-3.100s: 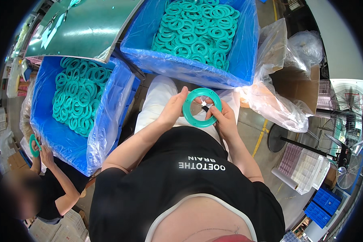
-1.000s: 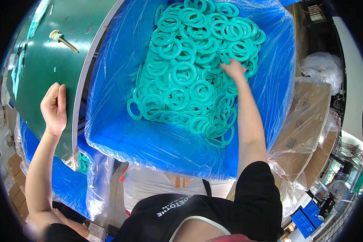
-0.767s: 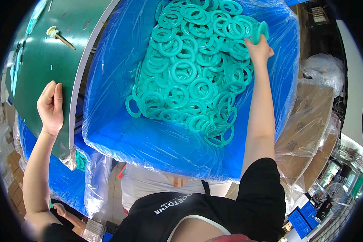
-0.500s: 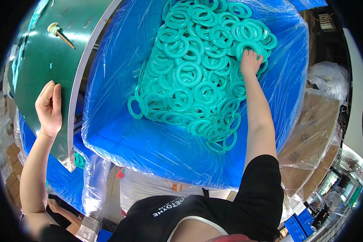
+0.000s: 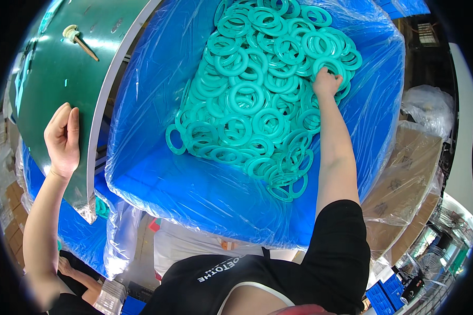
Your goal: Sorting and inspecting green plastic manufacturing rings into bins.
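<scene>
Teal rubber rings (image 5: 257, 100) heaped in blue-lined bin (image 5: 205, 194), right hand (image 5: 326, 83) buried at the pile's far right.
Fingers curled into the rings, grip unclear; liner wall close beside. Left hand (image 5: 63, 139) flat, open, pressed on green panel (image 5: 52, 79), well apart.

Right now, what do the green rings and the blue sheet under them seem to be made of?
The green rings look like rubber or soft plastic: matte, smooth, evenly coloured. The blue sheet looks like thin plastic film: glossy, wrinkled, with bright glare. The right hand touches the rings.
</scene>
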`<state>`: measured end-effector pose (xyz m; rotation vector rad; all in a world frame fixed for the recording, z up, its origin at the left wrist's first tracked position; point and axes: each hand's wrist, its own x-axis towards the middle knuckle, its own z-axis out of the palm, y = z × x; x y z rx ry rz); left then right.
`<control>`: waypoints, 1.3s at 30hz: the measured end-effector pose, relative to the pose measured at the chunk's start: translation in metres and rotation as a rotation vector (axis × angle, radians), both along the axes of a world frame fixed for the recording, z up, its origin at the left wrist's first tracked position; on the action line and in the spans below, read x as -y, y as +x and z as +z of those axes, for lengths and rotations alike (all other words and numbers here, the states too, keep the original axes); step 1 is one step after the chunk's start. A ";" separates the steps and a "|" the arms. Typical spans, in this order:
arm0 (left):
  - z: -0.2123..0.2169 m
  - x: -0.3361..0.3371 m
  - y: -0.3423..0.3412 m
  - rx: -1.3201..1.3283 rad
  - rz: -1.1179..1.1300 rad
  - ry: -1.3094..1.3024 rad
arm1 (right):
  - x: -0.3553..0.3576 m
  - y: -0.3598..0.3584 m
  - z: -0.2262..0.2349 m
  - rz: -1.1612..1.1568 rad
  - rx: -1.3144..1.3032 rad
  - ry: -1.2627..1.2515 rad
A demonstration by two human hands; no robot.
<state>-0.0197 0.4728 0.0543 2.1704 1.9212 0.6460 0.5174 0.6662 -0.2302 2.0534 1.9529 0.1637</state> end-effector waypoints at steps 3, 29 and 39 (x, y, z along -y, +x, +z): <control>0.002 0.001 0.001 0.001 0.000 0.017 | 0.014 -0.026 0.045 -0.032 -0.138 -0.245; 0.027 0.277 0.142 1.239 -0.193 -0.477 | 0.478 -0.150 0.341 -0.358 -2.200 -0.531; 0.001 0.333 0.155 1.104 -0.228 -0.359 | 0.542 -0.153 0.282 -0.796 -2.451 -0.289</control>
